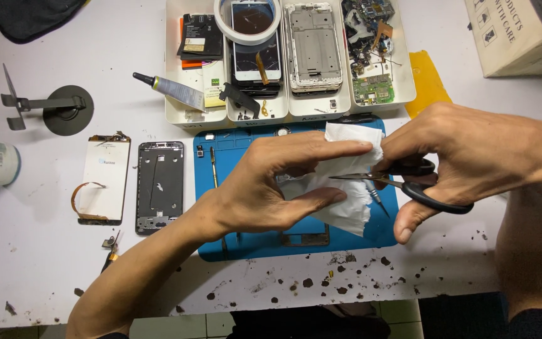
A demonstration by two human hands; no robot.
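My left hand [271, 185] pinches a crumpled white tissue [346, 188] between thumb and fingers above a blue work mat [233, 248]. My right hand [472, 157] grips black-handled scissors [421, 185], whose blades point left into the tissue. Under the tissue a thin screwdriver tip [376, 198] shows. A phone frame [305, 238] lies on the mat, partly hidden by my left hand.
A white display panel [105, 182] and a dark phone frame [159, 188] lie left of the mat. White trays [177, 110] at the back hold phone parts, circuit boards and a tape roll [249, 22]. A glue tube [170, 90], a metal stand [58, 108] and a cardboard box [522, 34] stand around.
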